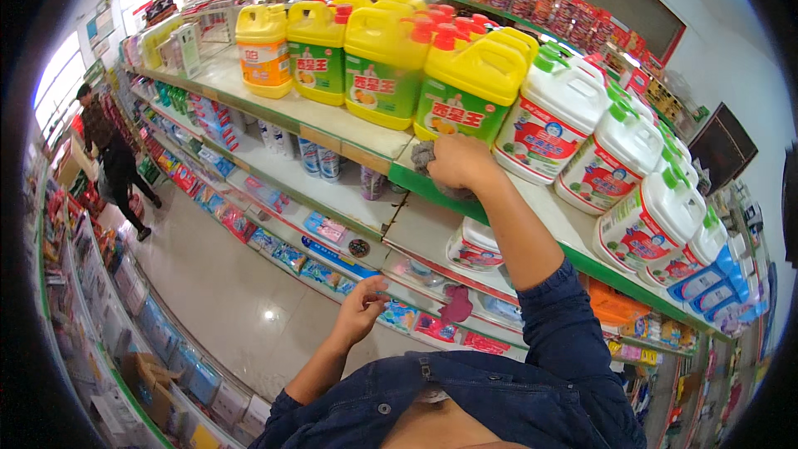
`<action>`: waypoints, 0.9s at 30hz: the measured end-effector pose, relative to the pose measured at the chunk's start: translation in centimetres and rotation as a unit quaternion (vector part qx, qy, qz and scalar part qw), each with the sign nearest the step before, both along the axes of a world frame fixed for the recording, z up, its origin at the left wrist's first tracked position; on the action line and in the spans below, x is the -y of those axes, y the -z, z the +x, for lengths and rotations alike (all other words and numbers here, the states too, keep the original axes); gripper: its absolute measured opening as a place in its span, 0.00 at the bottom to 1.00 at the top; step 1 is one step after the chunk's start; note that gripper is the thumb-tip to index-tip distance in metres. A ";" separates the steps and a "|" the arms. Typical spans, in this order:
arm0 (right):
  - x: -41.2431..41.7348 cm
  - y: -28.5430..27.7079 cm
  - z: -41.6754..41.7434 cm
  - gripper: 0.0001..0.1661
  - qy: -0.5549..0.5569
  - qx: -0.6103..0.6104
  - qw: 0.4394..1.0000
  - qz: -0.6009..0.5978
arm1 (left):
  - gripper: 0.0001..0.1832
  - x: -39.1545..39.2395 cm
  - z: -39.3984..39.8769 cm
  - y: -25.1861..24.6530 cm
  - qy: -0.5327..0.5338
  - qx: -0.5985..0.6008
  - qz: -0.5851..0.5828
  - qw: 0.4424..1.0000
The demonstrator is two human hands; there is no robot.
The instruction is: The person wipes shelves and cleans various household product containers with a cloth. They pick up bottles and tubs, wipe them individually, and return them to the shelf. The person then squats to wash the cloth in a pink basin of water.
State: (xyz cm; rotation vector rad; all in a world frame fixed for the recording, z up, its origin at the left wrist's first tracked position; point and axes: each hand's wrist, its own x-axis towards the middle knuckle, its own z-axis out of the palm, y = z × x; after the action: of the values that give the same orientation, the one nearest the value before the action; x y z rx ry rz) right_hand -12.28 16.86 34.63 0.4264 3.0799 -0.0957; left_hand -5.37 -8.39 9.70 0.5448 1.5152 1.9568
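My right hand (460, 162) grips a grey cloth (424, 157) at the green front edge of the top shelf. Just behind it stands a yellow jug with a green label (471, 84); more yellow jugs are to its left. White jugs with green caps (552, 118) stand in rows to its right. My left hand (363, 307) hangs in the air before the lower shelves, fingers loosely bent, with nothing seen in it. Near it, a dark pink cloth (456, 304) lies over a lower shelf edge.
Lower shelves hold spray cans (319, 159), a white tub (475, 246) and packets. Blue bottles (704, 287) stand at the far right of the top shelf. A person (112, 149) stands in the aisle at the left, beside another shelf row (118, 324) with boxes and packets.
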 end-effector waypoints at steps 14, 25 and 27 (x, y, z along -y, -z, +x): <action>-5.8 -0.3 7.4 0.30 -0.019 -0.334 0.939 -0.081 | 0.21 -1.2 -1.8 -3.2 -0.079 -0.130 -0.026 0.988; -10.2 1.7 12.7 0.32 -0.197 -0.088 0.976 -0.023 | 0.27 -5.5 -8.6 -11.6 -0.262 -0.559 -0.110 0.779; -9.4 1.9 11.3 0.31 -0.191 -0.062 0.979 -0.021 | 0.31 -6.6 -10.9 -12.2 -0.281 -0.578 -0.117 0.757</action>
State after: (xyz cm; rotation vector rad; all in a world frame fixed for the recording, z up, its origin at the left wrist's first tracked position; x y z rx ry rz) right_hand -1.02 26.29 32.69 -0.1823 3.2056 -0.1830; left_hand -16.32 -1.75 21.89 1.4985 2.9104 1.7740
